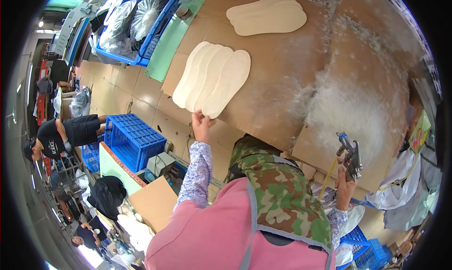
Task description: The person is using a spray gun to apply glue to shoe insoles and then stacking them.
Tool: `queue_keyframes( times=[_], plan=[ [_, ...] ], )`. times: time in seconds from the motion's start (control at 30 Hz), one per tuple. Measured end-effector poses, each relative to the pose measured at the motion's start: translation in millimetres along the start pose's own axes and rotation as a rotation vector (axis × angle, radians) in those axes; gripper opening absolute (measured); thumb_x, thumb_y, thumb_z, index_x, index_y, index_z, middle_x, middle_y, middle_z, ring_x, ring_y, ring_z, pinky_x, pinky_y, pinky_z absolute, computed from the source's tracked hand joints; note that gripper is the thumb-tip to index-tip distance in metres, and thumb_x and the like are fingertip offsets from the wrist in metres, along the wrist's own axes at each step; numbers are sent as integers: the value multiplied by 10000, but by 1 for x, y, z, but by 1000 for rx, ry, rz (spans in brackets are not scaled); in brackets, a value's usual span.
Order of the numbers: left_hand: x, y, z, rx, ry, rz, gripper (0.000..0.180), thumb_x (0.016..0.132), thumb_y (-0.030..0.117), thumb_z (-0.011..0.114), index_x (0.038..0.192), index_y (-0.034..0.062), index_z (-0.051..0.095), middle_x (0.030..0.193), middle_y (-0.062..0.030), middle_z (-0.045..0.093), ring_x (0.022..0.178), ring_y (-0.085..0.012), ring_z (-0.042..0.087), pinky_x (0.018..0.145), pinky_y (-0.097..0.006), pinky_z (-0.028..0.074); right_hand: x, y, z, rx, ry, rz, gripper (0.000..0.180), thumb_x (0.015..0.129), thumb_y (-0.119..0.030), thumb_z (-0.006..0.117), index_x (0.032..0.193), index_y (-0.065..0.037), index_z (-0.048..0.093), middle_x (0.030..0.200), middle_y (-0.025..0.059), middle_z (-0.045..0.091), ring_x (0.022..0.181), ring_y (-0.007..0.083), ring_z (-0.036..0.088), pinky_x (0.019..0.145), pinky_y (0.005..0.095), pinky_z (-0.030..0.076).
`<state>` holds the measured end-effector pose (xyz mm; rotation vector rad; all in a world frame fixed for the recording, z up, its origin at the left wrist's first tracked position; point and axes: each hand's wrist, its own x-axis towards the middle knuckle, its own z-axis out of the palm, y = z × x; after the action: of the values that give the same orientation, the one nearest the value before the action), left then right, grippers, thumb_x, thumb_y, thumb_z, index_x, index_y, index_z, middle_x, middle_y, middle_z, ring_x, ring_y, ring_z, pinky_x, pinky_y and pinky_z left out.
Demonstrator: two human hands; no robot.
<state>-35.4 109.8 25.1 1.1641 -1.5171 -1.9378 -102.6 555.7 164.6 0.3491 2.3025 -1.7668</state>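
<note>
Several cream insoles lie fanned out and overlapping near the left edge of the cardboard-covered table point(278, 63). My left hand point(202, 127) is at their near ends, its fingers closed on the tip of the rightmost insole point(228, 82). Off to the right, my right hand point(345, 187) is wrapped round the grip of a spray gun point(351, 157), with a yellow hose hanging below it. The gun's head points away from me, over white residue on the cardboard. A second pile of insoles point(266, 16) rests farther back on the table.
At the far left stands a blue crate point(157, 44) with plastic-bagged items, beside a small tin point(183, 12). Stacked blue crates point(134, 138) and a grey box point(160, 163) are on my left. White bags point(395, 185) hang at the right. A person point(59, 136) stands farther left.
</note>
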Motion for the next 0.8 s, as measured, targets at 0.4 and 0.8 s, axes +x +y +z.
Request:
queue_keyframes(
  times=[0.4,0.8],
  plan=[
    [83,51,83,582,-108,549,317,786,-59,459,1061,22,594,1012,-117,539,915,-212,553,779,-310,455,0,-5,18,-11,86,40,350,885,-69,568,1216,0,476,1062,68,635,481,10,371,396,177,298],
    [239,46,279,1374,183,990,254,742,100,584,970,71,475,991,-131,485,963,-293,516,724,-397,443,-68,23,4,39,393,92,258,912,-109,548,1142,6,541,1022,49,634,452,15,367,390,188,280]
  ],
)
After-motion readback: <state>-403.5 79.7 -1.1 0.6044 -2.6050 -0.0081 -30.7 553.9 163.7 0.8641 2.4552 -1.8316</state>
